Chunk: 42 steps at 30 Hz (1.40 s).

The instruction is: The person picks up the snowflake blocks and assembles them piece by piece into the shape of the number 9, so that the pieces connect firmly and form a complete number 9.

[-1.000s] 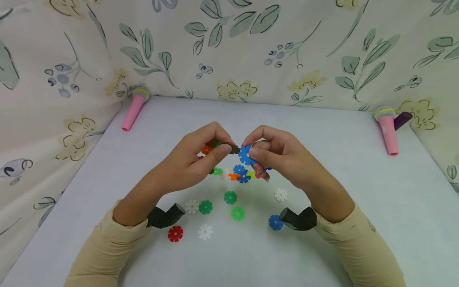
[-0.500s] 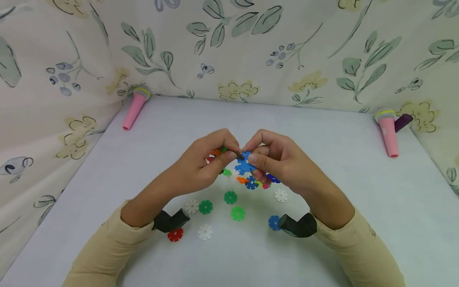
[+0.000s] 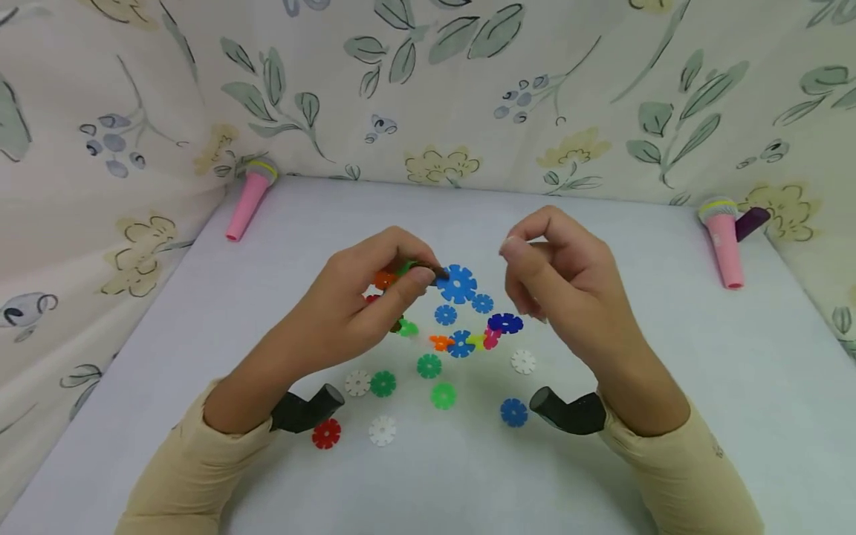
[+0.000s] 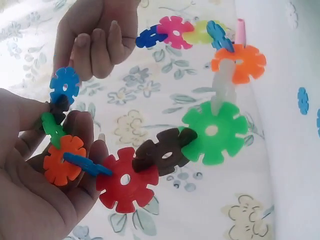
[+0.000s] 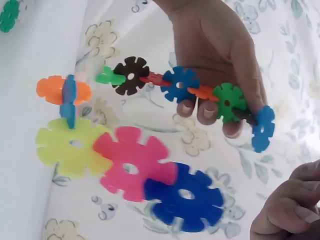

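Note:
My left hand [image 3: 361, 297] pinches a brown notched disc [image 4: 59, 110] of a linked chain of plastic snowflake discs. From that brown disc a light blue disc [image 3: 458, 284] sticks out at the chain's end. The chain loops below in the air through green, orange, blue and a red disc [image 4: 127, 180], then on to yellow, a pink disc [image 5: 135, 162] and a dark blue disc [image 5: 185, 197] at its other end. My right hand [image 3: 568, 282] is raised just right of the light blue disc, apart from it, fingers loosely bent and holding nothing.
Loose discs lie on the white table: a red disc [image 3: 326, 434], a bright green disc [image 3: 443, 396], a blue disc [image 3: 513, 412], a white disc [image 3: 383, 431] and several others. Pink toy microphones stand back left [image 3: 250, 199] and back right [image 3: 722, 245]. A floral cloth [image 3: 441, 89] hangs behind.
My right hand has let go of the light blue disc and moved up and right. The disc now stays joined to the brown one. My left hand shifted slightly left.

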Tool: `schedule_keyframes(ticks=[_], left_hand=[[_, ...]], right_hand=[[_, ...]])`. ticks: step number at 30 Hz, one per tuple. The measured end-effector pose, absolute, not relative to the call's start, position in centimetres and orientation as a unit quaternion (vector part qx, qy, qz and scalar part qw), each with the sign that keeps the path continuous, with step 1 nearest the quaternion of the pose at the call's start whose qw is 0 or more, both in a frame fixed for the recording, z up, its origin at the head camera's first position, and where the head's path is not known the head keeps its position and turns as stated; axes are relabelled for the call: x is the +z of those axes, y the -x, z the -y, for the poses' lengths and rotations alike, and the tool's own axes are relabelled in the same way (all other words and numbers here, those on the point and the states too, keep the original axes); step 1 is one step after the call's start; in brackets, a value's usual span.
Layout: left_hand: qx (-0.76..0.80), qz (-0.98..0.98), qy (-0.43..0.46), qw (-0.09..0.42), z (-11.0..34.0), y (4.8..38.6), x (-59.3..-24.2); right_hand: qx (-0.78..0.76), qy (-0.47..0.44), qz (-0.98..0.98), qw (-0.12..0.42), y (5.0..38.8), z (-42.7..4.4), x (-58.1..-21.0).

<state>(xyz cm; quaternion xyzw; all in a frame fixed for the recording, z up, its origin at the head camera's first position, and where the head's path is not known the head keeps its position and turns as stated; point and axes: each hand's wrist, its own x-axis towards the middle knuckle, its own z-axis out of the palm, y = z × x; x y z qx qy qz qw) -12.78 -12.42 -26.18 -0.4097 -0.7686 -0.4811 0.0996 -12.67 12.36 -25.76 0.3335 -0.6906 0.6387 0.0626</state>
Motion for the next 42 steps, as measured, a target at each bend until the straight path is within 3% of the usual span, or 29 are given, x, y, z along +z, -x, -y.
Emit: schedule_keyframes(ticks=[4,9,12,17,19,26,31,42], left_hand=[[-0.487,0.764,0.410,0.106,12.2,12.9,-26.4],[-0.487,0.770,0.398,0.109,12.2,12.7,-26.5],[-0.490,0.767,0.397,0.113,12.1,12.7,-26.5],[-0.492,0.767,0.400,0.101,12.2,13.1,-26.5],[-0.491,0.771,0.396,0.089,12.3,13.3,-26.5],[-0.491,0.792,0.359,0.058,12.8,13.5,-26.7],[-0.481,0.799,0.354,0.066,12.9,13.5,-26.7],[-0.466,0.799,0.368,0.097,13.1,13.8,-26.6]], right_hand=[[0.625,-0.371,0.677,0.112,12.1,-13.1,-25.2],[0.585,-0.408,0.689,0.127,11.3,-13.5,-25.5],[0.545,-0.470,0.689,0.087,10.9,-13.4,-25.9],[0.337,-0.555,0.755,-0.096,9.6,-11.2,-26.5],[0.218,-0.565,0.782,-0.145,9.0,-9.1,-27.4],[-0.029,-0.613,0.779,-0.132,7.8,-0.3,-33.0],[-0.104,-0.625,0.765,-0.118,7.6,2.1,-34.9],[-0.008,-0.604,0.781,-0.161,8.8,3.0,-34.9]])
